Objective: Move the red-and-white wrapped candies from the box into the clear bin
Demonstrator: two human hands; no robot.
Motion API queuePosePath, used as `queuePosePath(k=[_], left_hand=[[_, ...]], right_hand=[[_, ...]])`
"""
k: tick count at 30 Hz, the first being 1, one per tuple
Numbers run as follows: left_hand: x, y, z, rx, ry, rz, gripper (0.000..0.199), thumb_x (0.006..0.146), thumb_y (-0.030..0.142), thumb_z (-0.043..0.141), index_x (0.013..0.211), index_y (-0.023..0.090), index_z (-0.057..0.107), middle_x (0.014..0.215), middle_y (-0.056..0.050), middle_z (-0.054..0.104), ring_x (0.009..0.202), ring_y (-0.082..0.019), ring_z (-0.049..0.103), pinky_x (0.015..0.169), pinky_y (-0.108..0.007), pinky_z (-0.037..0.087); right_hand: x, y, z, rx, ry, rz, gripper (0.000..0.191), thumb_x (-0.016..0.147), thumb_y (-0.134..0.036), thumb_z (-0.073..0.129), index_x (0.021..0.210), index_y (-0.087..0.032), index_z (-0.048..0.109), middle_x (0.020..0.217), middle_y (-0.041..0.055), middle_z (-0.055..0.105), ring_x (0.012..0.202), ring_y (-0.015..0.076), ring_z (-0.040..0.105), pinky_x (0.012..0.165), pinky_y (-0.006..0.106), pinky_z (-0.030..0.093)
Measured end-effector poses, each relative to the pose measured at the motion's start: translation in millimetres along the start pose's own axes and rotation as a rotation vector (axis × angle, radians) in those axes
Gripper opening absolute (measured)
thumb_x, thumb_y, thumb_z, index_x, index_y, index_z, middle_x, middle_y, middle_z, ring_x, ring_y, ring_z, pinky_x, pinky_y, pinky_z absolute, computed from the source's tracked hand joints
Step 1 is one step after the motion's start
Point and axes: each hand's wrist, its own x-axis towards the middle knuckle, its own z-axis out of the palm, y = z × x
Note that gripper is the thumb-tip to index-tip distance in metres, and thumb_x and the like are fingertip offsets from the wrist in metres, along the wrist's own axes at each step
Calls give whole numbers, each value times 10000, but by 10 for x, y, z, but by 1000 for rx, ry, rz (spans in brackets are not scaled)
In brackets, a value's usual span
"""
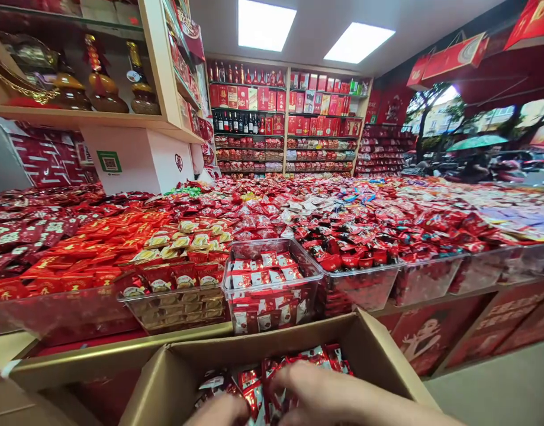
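Note:
Both my hands are down inside an open cardboard box [254, 346] that holds small red and white wrapped candy packets [251, 395]. My right hand [311, 387] reaches in from the right, its fingers bent down around some of these packets, and its fingertips partly hidden among them. At the bottom edge, my left hand [222, 409] touches the packets too, but most of it lies out of frame and its fingers are hidden. Just beyond the box, a clear plastic bin [272, 286] holds neat rows of similar red and white packets.
More clear bins [360, 287] of wrapped sweets line the counter's front edge on both sides. A gold-coloured rail [121, 354] runs left of the box. Wooden shelves [287, 106] with bottles and red gift boxes stand behind; a glass-shelved cabinet [160, 77] overhangs the left.

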Motion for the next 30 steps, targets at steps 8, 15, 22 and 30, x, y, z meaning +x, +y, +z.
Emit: queuePosePath(k=[8, 15, 22, 30], left_hand=[[126, 143, -109, -332, 51, -53, 169, 702, 313, 588, 739, 156, 636, 591, 23, 628, 550, -121, 530, 496, -185, 384], [53, 192, -44, -558, 166, -121, 239, 654, 355, 635, 801, 168, 659, 601, 16, 629, 507, -92, 489, 460, -168, 380], [24, 270, -3, -768, 100, -107, 274, 674, 293, 635, 920, 171, 634, 802, -38, 679, 692, -166, 596, 641, -263, 476], [-43, 338, -54, -992, -14, -199, 470, 711, 283, 604, 1149, 238, 441, 1023, -73, 623, 895, -216, 585, 751, -337, 466]], right_hand=[[87, -54, -157, 788, 152, 70, 301, 645, -388, 609, 763, -115, 567, 616, -12, 527, 523, 57, 432, 489, 174, 333], [61, -163, -221, 940, 215, 6, 366, 614, -461, 617, 669, -109, 532, 554, -27, 491, 492, 47, 399, 456, 172, 304], [26, -194, -203, 653, 278, -59, 252, 718, -370, 552, 728, -120, 579, 610, 11, 564, 538, 79, 473, 515, 202, 371], [-95, -241, -266, -23, 575, -466, 194, 806, -176, 427, 924, -206, 578, 932, 50, 584, 832, 108, 512, 725, 239, 413]])
